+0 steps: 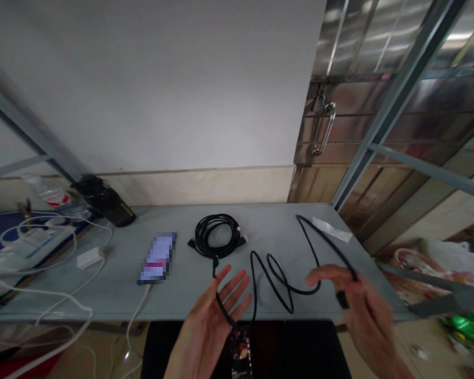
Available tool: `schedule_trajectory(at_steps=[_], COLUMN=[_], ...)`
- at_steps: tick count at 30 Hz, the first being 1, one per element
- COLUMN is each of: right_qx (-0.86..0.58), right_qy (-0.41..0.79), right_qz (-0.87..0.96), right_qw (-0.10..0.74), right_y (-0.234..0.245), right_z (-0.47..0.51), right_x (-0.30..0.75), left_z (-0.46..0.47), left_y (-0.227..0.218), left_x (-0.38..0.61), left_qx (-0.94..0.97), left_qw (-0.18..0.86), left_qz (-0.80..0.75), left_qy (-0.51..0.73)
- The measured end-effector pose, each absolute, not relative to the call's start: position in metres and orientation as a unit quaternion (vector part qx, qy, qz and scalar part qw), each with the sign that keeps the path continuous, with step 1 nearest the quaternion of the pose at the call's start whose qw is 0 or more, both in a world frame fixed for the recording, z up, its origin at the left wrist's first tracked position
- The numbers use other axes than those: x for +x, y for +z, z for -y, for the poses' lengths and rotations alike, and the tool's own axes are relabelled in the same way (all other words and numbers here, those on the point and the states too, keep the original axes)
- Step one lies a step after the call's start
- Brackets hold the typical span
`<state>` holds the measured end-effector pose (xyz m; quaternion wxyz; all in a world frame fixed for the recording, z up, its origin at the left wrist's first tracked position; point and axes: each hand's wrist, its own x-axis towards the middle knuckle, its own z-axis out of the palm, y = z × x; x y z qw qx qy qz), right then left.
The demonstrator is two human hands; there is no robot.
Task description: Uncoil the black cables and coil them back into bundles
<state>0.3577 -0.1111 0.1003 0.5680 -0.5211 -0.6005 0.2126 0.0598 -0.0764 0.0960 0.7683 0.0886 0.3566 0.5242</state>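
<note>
A long black cable (278, 288) winds in loose bends over the grey tabletop between my hands. My left hand (217, 310) is open, palm up with the fingers spread, and the cable runs across it. The cable's plug end (215, 260) stands just above my left thumb, near the coil. My right hand (359, 302) is closed around the other stretch of cable, and a dark connector (342, 299) sticks out below its fingers. Behind my left hand lies a neatly coiled black cable (199, 234) with plug ends at its sides.
Left of the coil lies a phone (158, 258) with a white charging cord (139, 308). A black bottle (106, 202), a white adapter (89, 258) and tangled white cords are farther left. A white strip (332, 230) lies back right. Metal posts (395, 100) frame the grey table (181, 300).
</note>
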Motion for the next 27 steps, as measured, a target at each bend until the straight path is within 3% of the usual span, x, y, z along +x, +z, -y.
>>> schedule_trajectory(at_steps=[8, 17, 27], right_qx=[-0.322, -0.401, -0.374], right_qy=[0.338, 0.119, -0.04], right_qz=[0.786, 0.863, 0.852], right_qw=[0.405, 0.283, 0.365], right_y=[0.124, 0.101, 0.082], right_z=[0.11, 0.118, 0.115], right_x=[0.295, 0.303, 0.262], left_z=[0.062, 0.064, 0.056], left_y=[0.105, 0.135, 0.143], left_x=[0.084, 0.077, 0.068], left_qx=[0.064, -0.02, 0.034], left_qw=[0.816, 0.82, 0.799], left_qz=[-0.334, -0.272, -0.222], left_qy=[0.467, 0.504, 0.558])
